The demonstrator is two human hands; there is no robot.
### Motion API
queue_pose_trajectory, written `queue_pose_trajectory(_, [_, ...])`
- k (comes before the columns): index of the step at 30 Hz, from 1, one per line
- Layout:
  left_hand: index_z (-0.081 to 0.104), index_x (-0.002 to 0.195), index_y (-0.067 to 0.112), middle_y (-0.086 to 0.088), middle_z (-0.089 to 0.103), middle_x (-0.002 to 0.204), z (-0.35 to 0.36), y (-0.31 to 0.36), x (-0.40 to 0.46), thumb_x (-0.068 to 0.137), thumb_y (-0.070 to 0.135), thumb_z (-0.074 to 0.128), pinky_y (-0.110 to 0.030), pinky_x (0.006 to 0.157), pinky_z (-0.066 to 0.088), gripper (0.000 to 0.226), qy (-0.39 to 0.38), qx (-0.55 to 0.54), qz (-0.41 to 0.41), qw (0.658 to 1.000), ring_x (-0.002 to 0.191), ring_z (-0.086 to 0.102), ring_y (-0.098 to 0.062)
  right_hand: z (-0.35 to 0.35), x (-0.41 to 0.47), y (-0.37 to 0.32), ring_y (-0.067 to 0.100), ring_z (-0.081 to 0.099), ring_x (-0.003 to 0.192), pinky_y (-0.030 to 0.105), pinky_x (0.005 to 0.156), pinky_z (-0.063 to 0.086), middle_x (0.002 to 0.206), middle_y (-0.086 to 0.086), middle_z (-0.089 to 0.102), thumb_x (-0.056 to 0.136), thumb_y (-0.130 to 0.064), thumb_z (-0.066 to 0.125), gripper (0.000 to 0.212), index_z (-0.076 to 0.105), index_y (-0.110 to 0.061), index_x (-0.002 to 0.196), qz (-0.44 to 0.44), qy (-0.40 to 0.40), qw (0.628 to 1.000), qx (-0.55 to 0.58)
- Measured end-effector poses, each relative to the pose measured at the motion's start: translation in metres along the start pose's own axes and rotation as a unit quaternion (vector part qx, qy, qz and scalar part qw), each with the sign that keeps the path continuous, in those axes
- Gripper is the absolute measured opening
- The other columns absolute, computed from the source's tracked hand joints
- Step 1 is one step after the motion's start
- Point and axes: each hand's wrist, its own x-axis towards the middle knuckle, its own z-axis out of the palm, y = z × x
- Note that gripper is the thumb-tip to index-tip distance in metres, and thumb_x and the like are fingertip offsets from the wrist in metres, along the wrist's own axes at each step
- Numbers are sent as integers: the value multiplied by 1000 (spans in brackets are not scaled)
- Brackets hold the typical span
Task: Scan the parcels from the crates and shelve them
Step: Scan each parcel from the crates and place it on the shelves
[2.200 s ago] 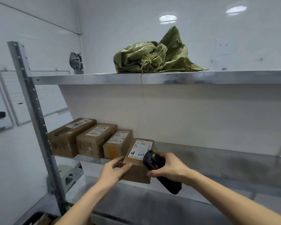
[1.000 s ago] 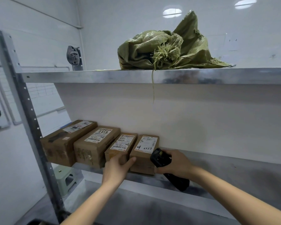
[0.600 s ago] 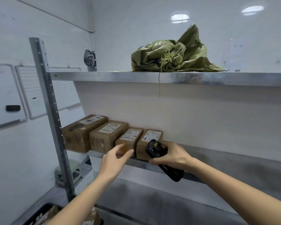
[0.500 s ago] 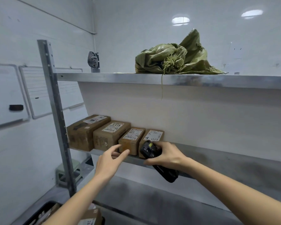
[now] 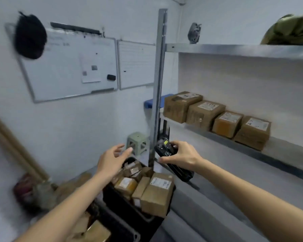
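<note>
Parcels (image 5: 143,186) sat packed in a black crate (image 5: 122,203) at the foot of the shelf upright (image 5: 157,84); four more boxes (image 5: 217,116) stood in a row on the middle shelf (image 5: 287,151), right of that upright. Head view, blurred: left hand (image 5: 112,159) hovered empty with fingers spread, just above the crate, touching nothing. Right hand (image 5: 180,154) was clamped around a black scanner (image 5: 171,159), right beside the upright, above the crate. Judged step: between parcels, reaching for a fresh one. Next move probably called for the left hand to drop and pick a top parcel with its label up, then bring the scanner over that label.
</note>
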Motion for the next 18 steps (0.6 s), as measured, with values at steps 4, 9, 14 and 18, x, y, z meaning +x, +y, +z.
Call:
queue_pose_trajectory(4, [65,129,26,2,67,118,-66,-82,-30,86,60,66,-36,97,50,56,26,20,-61,998,111,63,-18,101,7,-40,11,70,86,33,79,59,95,-6,75,67,-59,88,54,70,-29,108,-29,-71,997,10])
queue_pose_trajectory(9, [64,132,20,2,68,117,-110,-177,-66,88,53,68,-29,92,48,55,63,24,-121,990,106,63,-14,216,15,-65,13,70,94,35,89,58,99,-8,75,64,-60,87,59,72,-25,109,-52,-131,990,20])
queue_pose_trajectory(14, [55,141,22,3,65,120,-122,-267,-82,89,54,67,-28,90,47,62,93,23,-204,974,106,60,-12,317,38,-59,13,68,103,34,92,57,109,-7,73,59,-71,84,86,68,-16,123,-36,-187,981,18])
queue_pose_trajectory(18, [54,141,21,1,66,124,-124,-339,-88,90,58,63,-35,95,48,64,136,54,-271,952,109,61,-17,386,62,-46,13,62,97,34,92,56,103,-4,69,71,-55,89,62,65,-19,115,-8,-252,967,24])
